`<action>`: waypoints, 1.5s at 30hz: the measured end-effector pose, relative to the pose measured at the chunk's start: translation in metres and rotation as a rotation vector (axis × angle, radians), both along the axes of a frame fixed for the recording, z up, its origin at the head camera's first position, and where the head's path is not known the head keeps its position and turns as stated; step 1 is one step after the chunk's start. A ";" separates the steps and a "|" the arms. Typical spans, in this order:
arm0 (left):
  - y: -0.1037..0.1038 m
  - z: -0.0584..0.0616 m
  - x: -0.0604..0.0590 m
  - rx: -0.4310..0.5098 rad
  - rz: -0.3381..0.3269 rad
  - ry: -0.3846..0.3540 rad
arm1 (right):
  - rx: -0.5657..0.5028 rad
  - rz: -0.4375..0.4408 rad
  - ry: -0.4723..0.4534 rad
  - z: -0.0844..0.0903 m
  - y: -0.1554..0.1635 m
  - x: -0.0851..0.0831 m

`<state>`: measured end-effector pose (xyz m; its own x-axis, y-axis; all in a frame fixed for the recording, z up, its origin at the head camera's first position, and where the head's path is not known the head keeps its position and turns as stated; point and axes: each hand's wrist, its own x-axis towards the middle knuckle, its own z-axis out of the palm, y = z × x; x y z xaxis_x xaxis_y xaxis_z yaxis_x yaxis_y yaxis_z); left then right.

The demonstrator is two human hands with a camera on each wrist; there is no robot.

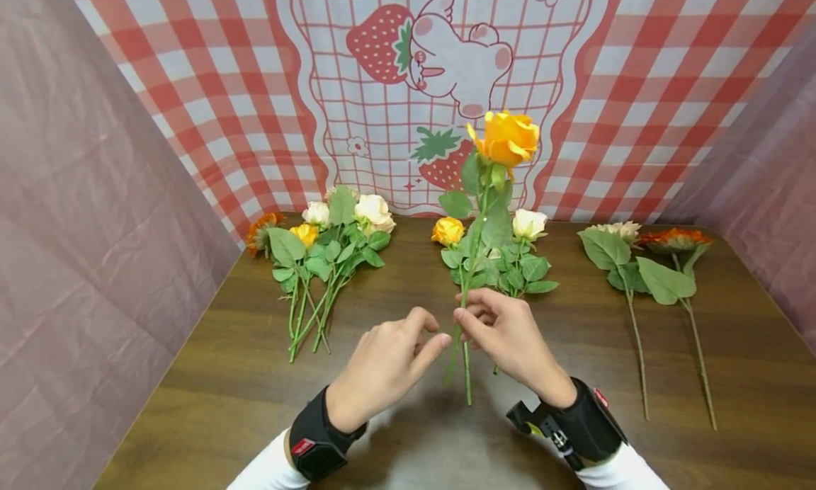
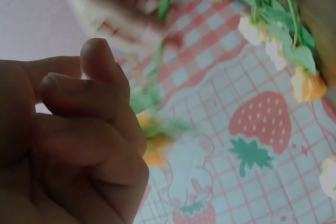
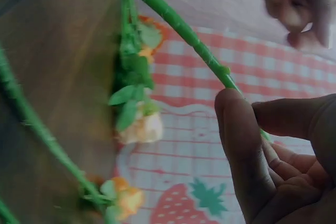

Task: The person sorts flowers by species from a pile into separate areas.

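Right hand (image 1: 503, 331) pinches the rose (image 1: 508, 139) by its stem, holding it upright above the surface (image 1: 223, 377), centre. Left hand (image 1: 389, 362) hovers just left, fingers loosely curled, empty. Advisably, grip low and steady, keeping the bloom vertical.

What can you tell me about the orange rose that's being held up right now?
The orange rose stands nearly upright above the table: an open orange bloom, a slim green stem, several broad leaves, plastic-looking. The right hand pinches its lower stem between thumb and fingertips; the left hand is close, not touching.
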<state>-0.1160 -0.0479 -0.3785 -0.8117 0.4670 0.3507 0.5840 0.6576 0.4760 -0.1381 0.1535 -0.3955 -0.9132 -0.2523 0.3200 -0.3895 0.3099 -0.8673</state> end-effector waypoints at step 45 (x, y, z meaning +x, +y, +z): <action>-0.014 0.004 -0.011 -0.094 0.103 0.035 | 0.383 -0.020 -0.346 -0.067 -0.006 -0.035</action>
